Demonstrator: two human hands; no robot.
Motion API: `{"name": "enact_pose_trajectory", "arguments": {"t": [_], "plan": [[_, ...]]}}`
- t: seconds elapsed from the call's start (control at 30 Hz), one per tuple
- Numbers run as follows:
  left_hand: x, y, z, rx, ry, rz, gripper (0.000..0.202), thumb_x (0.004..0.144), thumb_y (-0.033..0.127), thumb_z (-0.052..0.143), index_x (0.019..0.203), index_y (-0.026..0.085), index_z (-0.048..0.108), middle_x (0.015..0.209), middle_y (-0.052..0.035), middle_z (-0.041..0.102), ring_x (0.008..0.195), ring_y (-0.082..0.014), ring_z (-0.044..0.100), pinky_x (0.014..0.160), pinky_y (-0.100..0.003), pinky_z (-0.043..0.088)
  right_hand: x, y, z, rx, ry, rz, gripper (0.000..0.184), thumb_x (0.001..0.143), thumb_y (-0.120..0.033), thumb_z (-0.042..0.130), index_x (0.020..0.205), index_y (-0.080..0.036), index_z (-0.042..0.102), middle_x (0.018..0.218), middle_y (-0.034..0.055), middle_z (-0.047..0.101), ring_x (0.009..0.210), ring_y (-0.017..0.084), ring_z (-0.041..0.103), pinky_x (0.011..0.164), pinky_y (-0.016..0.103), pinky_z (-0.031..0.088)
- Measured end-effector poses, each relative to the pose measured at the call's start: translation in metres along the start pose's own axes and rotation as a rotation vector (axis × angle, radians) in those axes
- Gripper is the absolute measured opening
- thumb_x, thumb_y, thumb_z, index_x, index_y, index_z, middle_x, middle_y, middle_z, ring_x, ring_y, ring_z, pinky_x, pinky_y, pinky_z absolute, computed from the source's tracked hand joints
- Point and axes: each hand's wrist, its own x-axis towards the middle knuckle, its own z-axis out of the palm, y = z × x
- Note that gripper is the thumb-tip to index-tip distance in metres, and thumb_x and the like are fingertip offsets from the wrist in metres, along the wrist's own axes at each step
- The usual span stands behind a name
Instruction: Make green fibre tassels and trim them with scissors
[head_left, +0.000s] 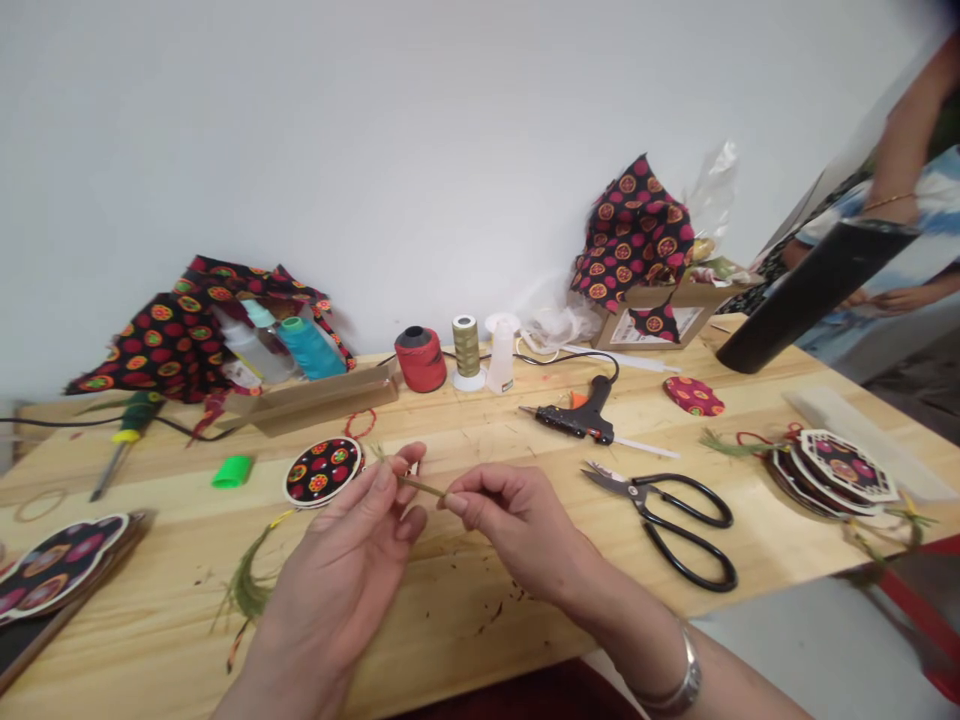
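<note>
1. From where I stand, the wooden table's [442, 625] front edge runs just below the black-handled scissors [638, 497], whose lower loop lies near it; the wall [420, 150] bounds the far side.
2. Wood shows between the right hand [517, 520] and the glue gun [577, 418]. A flat, round patterned disc [322, 472] sits just beside the left hand [345, 560].
3. A loose, fringy green tassel [251, 580] lies left of that hand; a fat red spool [420, 360] stands upright farther back.
4. The thin, olive thread bundle [424, 487] stretches between both hands, above the table, its frayed end poking past the left thumb.
5. Left thumb and forefinger pinch it, other fingers loosely curled; right thumb and forefinger grip its opposite end.
</note>
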Motion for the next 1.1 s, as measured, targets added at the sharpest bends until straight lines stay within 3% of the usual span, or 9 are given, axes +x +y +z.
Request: {"name": "enact_pose_trajectory", "arguments": {"t": [0.13,0.3,0.5,0.8,0.93,1.03,1.1], "plan": [[0.0,0.004,-0.002,-0.073,0.011,0.009,0.007,0.069,0.015,0.073,0.074,0.014,0.069,0.075,-0.0015,0.067,0.05,-0.0053,0.048,0.045,-0.016,0.048,0.0,0.004,-0.008,-0.056,0.075,0.013,0.014,0.08,-0.023,0.058,0.07,-0.015,0.063,0.059,-0.0044,0.05,0.057,0.008,0.041,0.055,0.019,0.035],[0.0,0.008,-0.006,-0.144,0.057,-0.016,0.01,0.066,0.008,0.073,0.073,0.012,0.067,0.067,-0.0008,0.063,0.048,-0.0048,0.049,0.039,-0.012,0.043,0.0,0.001,-0.018,-0.136,0.14,0.025,0.014,0.08,-0.023,0.057,0.07,-0.015,0.063,0.06,-0.0031,0.052,0.059,0.01,0.044,0.058,0.021,0.037],[-0.004,0.008,-0.014,-0.133,0.081,0.019,0.009,0.066,0.008,0.073,0.071,0.012,0.067,0.069,-0.001,0.063,0.053,-0.0066,0.051,0.046,-0.015,0.048,-0.003,-0.003,-0.029,-0.159,0.183,0.047,0.016,0.079,-0.027,0.058,0.068,-0.016,0.062,0.06,-0.0026,0.053,0.06,0.011,0.045,0.06,0.023,0.037],[-0.008,0.003,-0.018,-0.067,0.067,0.017,0.01,0.065,0.014,0.076,0.07,0.013,0.068,0.067,0.0001,0.064,0.052,-0.0059,0.049,0.046,-0.014,0.046,-0.005,-0.001,-0.036,-0.209,0.206,0.003,0.016,0.079,-0.026,0.059,0.068,-0.016,0.063,0.059,-0.0027,0.054,0.059,0.011,0.046,0.059,0.023,0.037],[-0.015,0.005,-0.044,0.058,-0.047,0.012,0.007,0.066,0.023,0.075,0.067,0.017,0.071,0.067,-0.0025,0.067,0.058,-0.0118,0.056,0.054,-0.021,0.051,-0.008,-0.005,-0.041,-0.299,0.145,-0.034,0.016,0.08,-0.024,0.058,0.067,-0.016,0.063,0.06,-0.0029,0.054,0.059,0.01,0.046,0.058,0.023,0.037],[-0.014,0.019,-0.072,0.284,-0.22,0.04,0.024,0.066,0.039,0.072,0.072,0.017,0.077,0.074,-0.0134,0.073,0.075,-0.028,0.064,0.062,-0.033,0.055,-0.011,-0.013,-0.047,-0.367,0.063,-0.078,0.016,0.082,-0.022,0.058,0.069,-0.016,0.064,0.063,-0.0027,0.057,0.061,0.01,0.049,0.06,0.022,0.038],[-0.009,0.031,-0.08,0.436,-0.207,0.039,0.027,0.067,0.04,0.07,0.072,0.015,0.078,0.082,-0.0164,0.074,0.083,-0.0304,0.064,0.069,-0.032,0.055,-0.013,-0.018,-0.051,-0.414,0.014,-0.119,0.014,0.083,-0.02,0.059,0.07,-0.017,0.065,0.065,-0.0024,0.059,0.063,0.01,0.051,0.061,0.021,0.039]]}}
